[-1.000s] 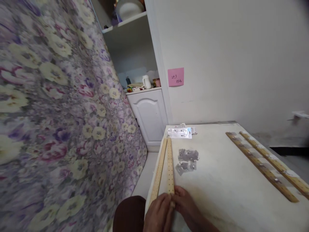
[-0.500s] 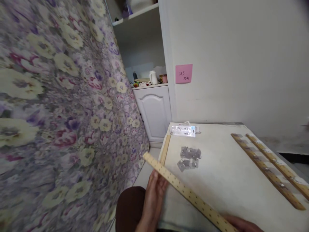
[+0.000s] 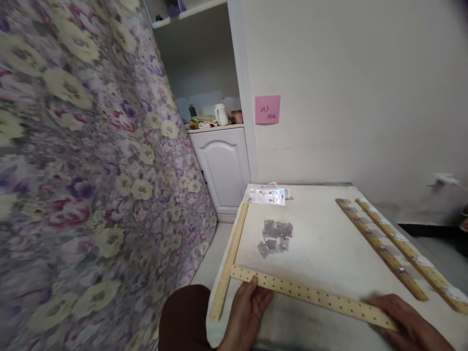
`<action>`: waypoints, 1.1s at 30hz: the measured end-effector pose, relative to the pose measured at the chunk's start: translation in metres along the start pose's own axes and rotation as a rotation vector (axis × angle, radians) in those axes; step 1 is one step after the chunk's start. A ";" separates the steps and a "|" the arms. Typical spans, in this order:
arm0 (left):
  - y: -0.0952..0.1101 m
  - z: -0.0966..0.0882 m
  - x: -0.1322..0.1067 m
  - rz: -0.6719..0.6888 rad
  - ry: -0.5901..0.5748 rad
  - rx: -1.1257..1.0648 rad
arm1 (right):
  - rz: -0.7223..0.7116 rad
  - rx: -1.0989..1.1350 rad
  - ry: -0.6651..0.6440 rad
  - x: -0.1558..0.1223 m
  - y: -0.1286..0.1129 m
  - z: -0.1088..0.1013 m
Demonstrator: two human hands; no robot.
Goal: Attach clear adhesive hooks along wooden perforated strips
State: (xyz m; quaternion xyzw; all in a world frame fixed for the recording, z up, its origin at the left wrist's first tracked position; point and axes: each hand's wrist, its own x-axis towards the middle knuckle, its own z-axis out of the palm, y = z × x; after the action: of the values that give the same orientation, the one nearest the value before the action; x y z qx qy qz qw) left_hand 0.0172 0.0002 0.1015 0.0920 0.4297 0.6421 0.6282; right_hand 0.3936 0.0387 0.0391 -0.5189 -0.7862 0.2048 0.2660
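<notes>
A pale wooden strip with a row of small holes (image 3: 310, 295) lies crosswise near the front of the white table (image 3: 329, 248). My left hand (image 3: 248, 309) holds its left end, fingers curled at the edge. My right hand (image 3: 409, 324) grips its right end at the lower right. A second pale strip (image 3: 231, 261) runs along the table's left edge, and the held strip's left end meets it in a corner.
Several small clear bags of metal parts (image 3: 276, 236) lie mid-table, with a blister pack (image 3: 268, 196) behind them. Two wooden strips with fittings (image 3: 395, 253) lie at the right. A floral curtain (image 3: 91, 170) hangs left. A pink note (image 3: 267, 109) is on the wall, beside a white cabinet (image 3: 221, 165).
The holed strip lay beside the other one along the left edge. It was swung round and now lies crosswise near the front. My right hand moved to its far right end.
</notes>
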 end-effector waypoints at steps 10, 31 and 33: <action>-0.003 -0.012 0.005 -0.171 -0.064 0.370 | 0.051 -0.087 0.049 0.012 0.024 0.002; -0.011 -0.055 0.040 0.921 0.102 1.358 | 0.125 -0.051 0.157 0.009 0.000 0.000; -0.012 -0.056 0.039 0.912 0.111 1.318 | 0.123 -0.051 0.151 0.011 0.001 0.000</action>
State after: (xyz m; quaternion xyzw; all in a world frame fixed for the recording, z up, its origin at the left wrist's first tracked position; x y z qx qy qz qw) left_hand -0.0183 0.0084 0.0432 0.5783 0.6709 0.4536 0.0982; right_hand 0.3905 0.0490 0.0408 -0.5870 -0.7353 0.1609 0.2980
